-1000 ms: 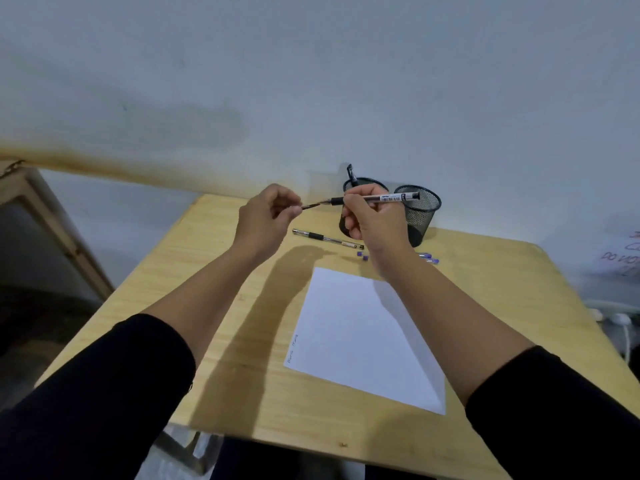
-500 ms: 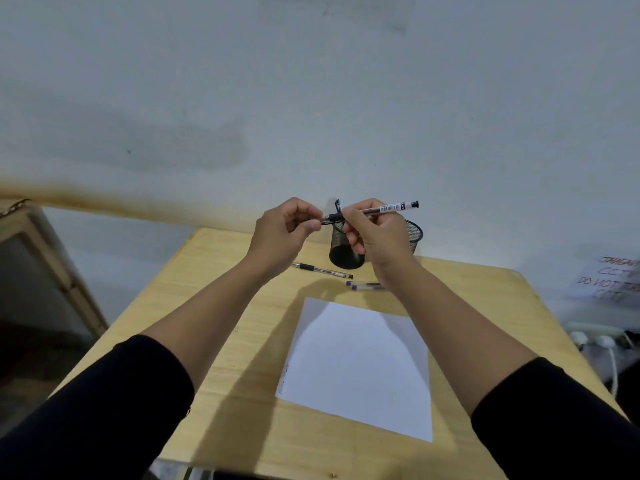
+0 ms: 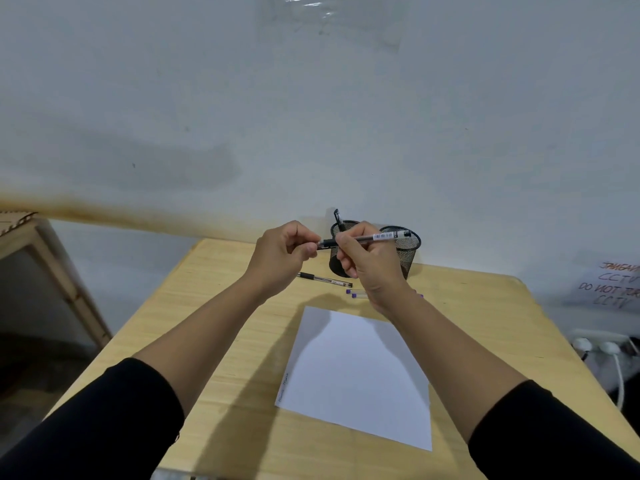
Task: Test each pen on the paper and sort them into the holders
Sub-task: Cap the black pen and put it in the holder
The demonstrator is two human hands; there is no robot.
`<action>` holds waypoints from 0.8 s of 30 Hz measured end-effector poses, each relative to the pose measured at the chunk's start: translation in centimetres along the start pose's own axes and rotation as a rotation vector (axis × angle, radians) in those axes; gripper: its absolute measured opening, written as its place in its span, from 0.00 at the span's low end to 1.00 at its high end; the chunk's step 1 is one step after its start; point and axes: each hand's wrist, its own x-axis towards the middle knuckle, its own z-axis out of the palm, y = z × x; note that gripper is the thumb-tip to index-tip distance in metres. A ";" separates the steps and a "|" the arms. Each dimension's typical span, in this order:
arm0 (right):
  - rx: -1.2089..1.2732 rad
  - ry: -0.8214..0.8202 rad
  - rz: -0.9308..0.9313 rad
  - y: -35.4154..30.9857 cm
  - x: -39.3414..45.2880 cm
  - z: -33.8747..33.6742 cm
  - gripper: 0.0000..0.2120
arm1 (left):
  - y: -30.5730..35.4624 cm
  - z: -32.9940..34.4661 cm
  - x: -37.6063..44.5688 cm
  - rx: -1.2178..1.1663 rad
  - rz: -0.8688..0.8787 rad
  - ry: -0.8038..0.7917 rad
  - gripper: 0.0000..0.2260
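Observation:
My right hand grips a clear-barrelled black pen held level above the desk. My left hand has its fingers curled around the pen's front end, where the cap sits, so the tip is hidden. Behind the hands stand two black mesh holders, the left holder with one black pen sticking up in it and the right holder. A black pen and purple-ended pens lie on the desk in front of the holders. A white paper sheet with faint scribbles at its left edge lies nearer me.
The wooden desk stands against a pale wall. A wooden frame is off its left edge. A handwritten notice and a power strip with white plugs are to the right.
My hands have come together: the left hand, which was a pen-tip's length away a second ago, now covers the front end of the pen. The camera has tilted up.

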 end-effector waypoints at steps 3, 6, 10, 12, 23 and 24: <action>-0.048 -0.071 0.060 0.0 -0.1 -0.6 0.06 | 0.2 -0.7 0.3 0.074 0.012 -0.067 0.11; 0.040 -0.095 0.110 -0.5 -0.2 -1.3 0.03 | 0.6 -1.3 1.1 0.170 0.034 -0.039 0.09; 0.089 -0.107 0.190 -1.5 -0.2 -2.5 0.07 | 0.8 -2.6 2.4 0.250 0.025 0.043 0.07; -0.055 -0.131 0.192 -1.6 0.0 -3.0 0.07 | 0.9 -2.4 3.0 0.258 0.036 0.054 0.06; -0.617 -0.059 0.150 -1.9 6.1 -5.2 0.05 | 2.1 4.6 7.0 -0.010 0.025 0.094 0.17; -0.632 -0.012 0.136 -1.7 7.0 -5.6 0.05 | 1.7 5.3 7.4 0.017 0.004 0.104 0.16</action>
